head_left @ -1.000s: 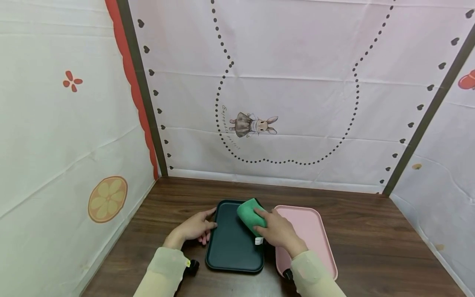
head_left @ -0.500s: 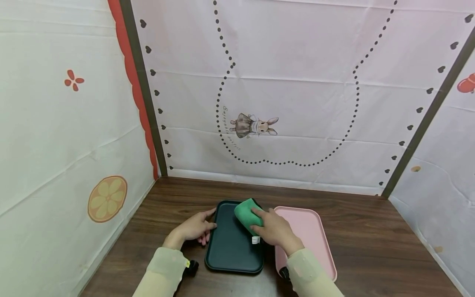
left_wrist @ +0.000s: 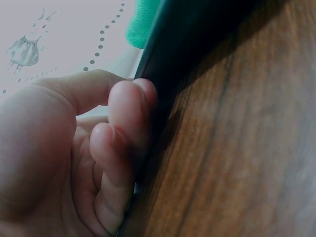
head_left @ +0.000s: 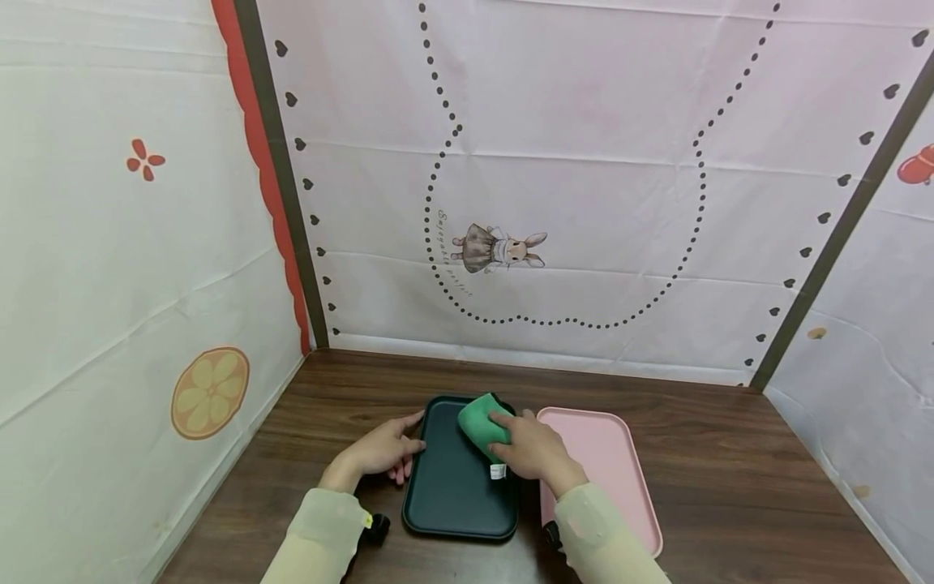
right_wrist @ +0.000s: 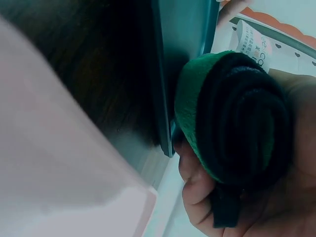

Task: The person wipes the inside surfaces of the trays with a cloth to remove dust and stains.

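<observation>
My right hand [head_left: 535, 451] grips a rolled green cloth [head_left: 477, 423] over the upper right part of a dark green tray [head_left: 458, 507]. A white printed tag [right_wrist: 253, 44] sticks out from one end of the roll. In the right wrist view the dark-edged coils of the cloth [right_wrist: 242, 118] face the camera, with fingers wrapped round them. At the tray's left side my left hand [head_left: 378, 448] pinches the rim. In the left wrist view its fingertips [left_wrist: 127, 101] meet the edge of the tray [left_wrist: 163, 54], several fingers curled close to the wood.
A pink tray [head_left: 598, 442] lies to the right of the dark one, partly under my right forearm. The brown wooden table [head_left: 737, 478] reaches back to a printed cloth wall [head_left: 584, 203], with another such wall [head_left: 109, 268] on the left.
My right hand and the rolled cloth have shifted a little to the left over the dark tray. The left hand stays at the tray's rim.
</observation>
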A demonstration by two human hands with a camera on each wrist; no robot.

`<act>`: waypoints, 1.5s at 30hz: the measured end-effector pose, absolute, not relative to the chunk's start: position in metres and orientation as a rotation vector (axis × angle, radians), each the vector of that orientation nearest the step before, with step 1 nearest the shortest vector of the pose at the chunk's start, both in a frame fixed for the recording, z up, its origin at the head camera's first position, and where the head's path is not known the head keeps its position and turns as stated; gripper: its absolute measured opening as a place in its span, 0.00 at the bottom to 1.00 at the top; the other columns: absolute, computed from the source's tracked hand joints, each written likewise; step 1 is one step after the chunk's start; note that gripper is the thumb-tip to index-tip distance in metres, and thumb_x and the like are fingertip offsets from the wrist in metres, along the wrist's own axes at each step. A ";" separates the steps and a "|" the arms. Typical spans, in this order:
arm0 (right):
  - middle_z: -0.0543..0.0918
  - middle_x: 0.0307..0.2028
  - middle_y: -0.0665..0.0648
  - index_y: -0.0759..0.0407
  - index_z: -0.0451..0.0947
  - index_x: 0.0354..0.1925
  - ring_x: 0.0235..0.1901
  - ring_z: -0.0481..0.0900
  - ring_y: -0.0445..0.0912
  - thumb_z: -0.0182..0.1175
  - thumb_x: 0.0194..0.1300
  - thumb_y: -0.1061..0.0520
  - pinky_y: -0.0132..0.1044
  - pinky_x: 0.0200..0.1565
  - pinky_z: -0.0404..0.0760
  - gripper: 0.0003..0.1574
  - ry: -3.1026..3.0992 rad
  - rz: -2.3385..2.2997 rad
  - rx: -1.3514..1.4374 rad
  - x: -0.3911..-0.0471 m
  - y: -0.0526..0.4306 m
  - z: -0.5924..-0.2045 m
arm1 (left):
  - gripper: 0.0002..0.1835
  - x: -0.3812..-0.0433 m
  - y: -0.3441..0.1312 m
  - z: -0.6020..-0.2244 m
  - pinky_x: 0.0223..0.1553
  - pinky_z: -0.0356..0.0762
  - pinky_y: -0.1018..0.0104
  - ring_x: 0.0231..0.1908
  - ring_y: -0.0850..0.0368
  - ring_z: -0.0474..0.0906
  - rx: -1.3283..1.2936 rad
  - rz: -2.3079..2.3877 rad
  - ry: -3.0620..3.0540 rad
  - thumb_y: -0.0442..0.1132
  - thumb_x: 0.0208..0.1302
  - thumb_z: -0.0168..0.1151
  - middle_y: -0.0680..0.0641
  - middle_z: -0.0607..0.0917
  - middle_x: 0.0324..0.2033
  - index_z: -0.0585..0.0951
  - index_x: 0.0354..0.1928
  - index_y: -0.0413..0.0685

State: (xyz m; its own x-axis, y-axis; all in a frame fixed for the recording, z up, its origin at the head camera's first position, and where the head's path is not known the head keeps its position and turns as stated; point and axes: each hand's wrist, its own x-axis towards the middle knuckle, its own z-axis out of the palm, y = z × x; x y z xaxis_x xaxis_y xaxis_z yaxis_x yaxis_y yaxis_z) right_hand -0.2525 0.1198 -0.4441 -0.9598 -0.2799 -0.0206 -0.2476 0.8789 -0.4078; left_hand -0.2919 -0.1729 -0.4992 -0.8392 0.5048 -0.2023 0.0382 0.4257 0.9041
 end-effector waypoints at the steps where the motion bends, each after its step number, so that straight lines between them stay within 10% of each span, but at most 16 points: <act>1: 0.71 0.69 0.76 0.45 0.74 0.72 0.57 0.81 0.67 0.67 0.69 0.44 0.62 0.47 0.82 0.36 2.964 -0.625 -0.416 -0.253 0.119 -0.444 | 0.39 -0.292 -0.173 -0.499 0.19 0.76 0.67 0.14 0.59 0.77 0.456 1.401 2.238 0.39 0.79 0.54 0.48 0.81 0.16 0.48 0.84 0.46; 27: 0.70 0.70 0.75 0.46 0.75 0.72 0.46 0.84 0.61 0.66 0.70 0.47 0.59 0.47 0.83 0.35 2.900 -0.541 -0.346 -0.260 0.102 -0.443 | 0.38 -0.295 -0.175 -0.500 0.19 0.77 0.68 0.14 0.59 0.78 0.464 1.380 2.249 0.38 0.79 0.53 0.48 0.81 0.16 0.49 0.83 0.45; 45: 0.66 0.73 0.76 0.46 0.75 0.72 0.59 0.80 0.68 0.66 0.70 0.46 0.61 0.52 0.82 0.35 2.882 -0.561 -0.344 -0.265 0.101 -0.447 | 0.38 -0.292 -0.174 -0.499 0.20 0.78 0.67 0.15 0.59 0.79 0.498 1.380 2.267 0.37 0.79 0.54 0.48 0.81 0.17 0.50 0.83 0.43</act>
State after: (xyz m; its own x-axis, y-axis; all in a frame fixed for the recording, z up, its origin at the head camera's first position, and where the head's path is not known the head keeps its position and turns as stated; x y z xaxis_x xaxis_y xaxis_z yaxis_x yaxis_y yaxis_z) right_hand -0.2650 0.1013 -0.4466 -0.9560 -0.2601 -0.1360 -0.1901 0.9018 -0.3882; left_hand -0.2922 -0.1744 -0.4985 -0.8392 0.5135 -0.1789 0.0767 0.4375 0.8959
